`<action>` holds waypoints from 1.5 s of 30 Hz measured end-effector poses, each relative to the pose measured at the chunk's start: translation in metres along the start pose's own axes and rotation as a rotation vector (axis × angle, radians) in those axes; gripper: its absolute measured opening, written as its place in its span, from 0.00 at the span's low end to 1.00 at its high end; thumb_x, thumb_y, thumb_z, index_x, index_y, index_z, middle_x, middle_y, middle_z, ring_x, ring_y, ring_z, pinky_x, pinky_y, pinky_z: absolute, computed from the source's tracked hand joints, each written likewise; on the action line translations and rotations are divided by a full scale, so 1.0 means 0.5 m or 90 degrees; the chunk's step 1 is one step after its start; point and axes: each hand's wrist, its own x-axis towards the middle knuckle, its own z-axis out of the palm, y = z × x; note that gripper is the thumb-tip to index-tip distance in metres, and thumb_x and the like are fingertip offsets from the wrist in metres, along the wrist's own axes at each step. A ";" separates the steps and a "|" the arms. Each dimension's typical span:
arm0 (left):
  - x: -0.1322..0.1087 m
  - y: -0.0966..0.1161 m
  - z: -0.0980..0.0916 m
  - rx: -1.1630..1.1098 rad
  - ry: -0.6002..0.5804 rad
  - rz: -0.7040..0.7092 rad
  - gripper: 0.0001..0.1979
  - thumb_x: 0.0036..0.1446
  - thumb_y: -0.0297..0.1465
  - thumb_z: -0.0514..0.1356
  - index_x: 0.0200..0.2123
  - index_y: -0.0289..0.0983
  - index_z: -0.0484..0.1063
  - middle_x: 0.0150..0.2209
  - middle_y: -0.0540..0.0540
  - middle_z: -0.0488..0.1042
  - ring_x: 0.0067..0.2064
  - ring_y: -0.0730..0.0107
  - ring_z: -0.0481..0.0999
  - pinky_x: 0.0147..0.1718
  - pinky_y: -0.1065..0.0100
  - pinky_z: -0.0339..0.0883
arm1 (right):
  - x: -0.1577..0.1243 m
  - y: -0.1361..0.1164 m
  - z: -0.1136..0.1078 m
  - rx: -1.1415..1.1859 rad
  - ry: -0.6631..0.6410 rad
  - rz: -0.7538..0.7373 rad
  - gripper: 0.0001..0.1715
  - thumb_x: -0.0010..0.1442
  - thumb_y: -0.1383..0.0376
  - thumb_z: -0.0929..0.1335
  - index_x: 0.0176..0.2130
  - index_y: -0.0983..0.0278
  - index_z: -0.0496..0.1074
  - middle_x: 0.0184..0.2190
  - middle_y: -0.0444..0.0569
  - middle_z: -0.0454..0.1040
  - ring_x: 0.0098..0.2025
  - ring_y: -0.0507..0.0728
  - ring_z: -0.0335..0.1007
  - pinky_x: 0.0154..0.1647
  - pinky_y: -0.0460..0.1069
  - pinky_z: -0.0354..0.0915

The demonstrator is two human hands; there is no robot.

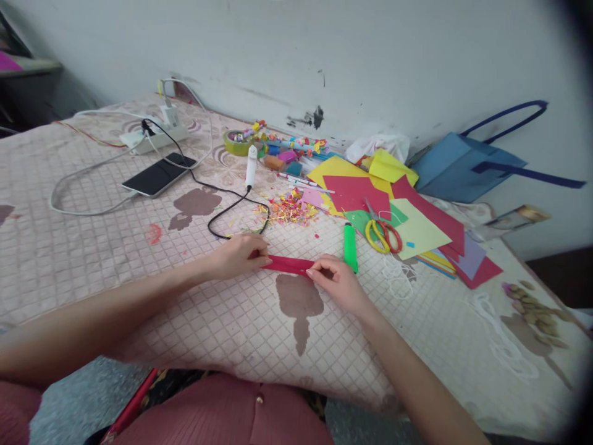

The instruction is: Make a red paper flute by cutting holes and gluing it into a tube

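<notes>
A narrow red strip (290, 264) stretches between my two hands above the quilted tablecloth (222, 321). Its left end is pinched by my left hand (241, 254), its right end by my right hand (334, 278). Just beyond my right hand lies a bright green object (350, 248). Small colourful paper bits (291, 209) are heaped past the strip. Yellow-and-red-handled scissors (383, 237) rest on coloured sheets to the right.
A white tool (251, 167) with a looping black cord stands behind the hands. Phone (160, 174), cables and power strip (152, 139) lie back left. Red sheets (356, 196), white string (397, 278) and a blue bag (466, 165) are right.
</notes>
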 end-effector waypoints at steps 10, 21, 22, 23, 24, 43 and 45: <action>-0.056 0.022 -0.022 -0.018 0.059 -0.035 0.12 0.62 0.34 0.56 0.28 0.36 0.71 0.30 0.48 0.73 0.34 0.69 0.71 0.35 0.69 0.62 | -0.002 -0.024 0.014 -0.034 0.028 -0.046 0.13 0.65 0.62 0.68 0.28 0.60 0.68 0.28 0.46 0.71 0.36 0.58 0.67 0.38 0.52 0.60; -0.161 0.016 -0.006 -0.007 0.109 -0.123 0.13 0.61 0.33 0.55 0.25 0.36 0.67 0.27 0.49 0.70 0.29 0.70 0.69 0.31 0.69 0.61 | 0.041 -0.062 0.048 -0.102 -0.139 -0.042 0.15 0.64 0.65 0.70 0.26 0.62 0.69 0.25 0.42 0.72 0.32 0.54 0.67 0.36 0.50 0.58; -0.158 0.016 -0.006 -0.006 0.111 -0.128 0.12 0.60 0.33 0.55 0.24 0.36 0.67 0.27 0.49 0.70 0.29 0.70 0.68 0.31 0.69 0.60 | 0.043 -0.064 0.046 -0.110 -0.148 -0.037 0.15 0.64 0.65 0.69 0.26 0.62 0.69 0.25 0.42 0.72 0.32 0.54 0.67 0.36 0.50 0.58; -0.155 0.016 -0.007 -0.004 0.111 -0.131 0.12 0.60 0.32 0.55 0.24 0.36 0.67 0.26 0.49 0.69 0.29 0.70 0.68 0.30 0.69 0.60 | 0.045 -0.066 0.044 -0.118 -0.154 -0.033 0.15 0.64 0.65 0.69 0.25 0.62 0.69 0.25 0.42 0.71 0.32 0.54 0.67 0.35 0.49 0.57; -0.153 0.018 -0.009 -0.002 0.109 -0.134 0.12 0.59 0.32 0.55 0.24 0.36 0.67 0.26 0.49 0.69 0.29 0.70 0.68 0.31 0.69 0.60 | 0.046 -0.067 0.043 -0.124 -0.159 -0.030 0.15 0.64 0.65 0.69 0.25 0.62 0.69 0.25 0.42 0.71 0.32 0.54 0.66 0.35 0.49 0.57; -0.120 0.081 0.034 0.004 0.073 -0.136 0.03 0.61 0.28 0.63 0.35 0.36 0.76 0.36 0.45 0.77 0.38 0.63 0.74 0.37 0.65 0.64 | 0.005 -0.066 0.063 -0.109 -0.091 -0.125 0.03 0.65 0.66 0.70 0.38 0.58 0.76 0.38 0.48 0.78 0.45 0.60 0.71 0.51 0.57 0.60; -0.121 0.081 0.039 0.005 0.080 -0.140 0.04 0.62 0.27 0.61 0.35 0.36 0.76 0.36 0.46 0.77 0.37 0.64 0.74 0.38 0.65 0.64 | -0.001 -0.070 0.071 -0.127 -0.087 -0.152 0.03 0.64 0.66 0.71 0.38 0.58 0.76 0.39 0.48 0.78 0.47 0.61 0.70 0.53 0.59 0.58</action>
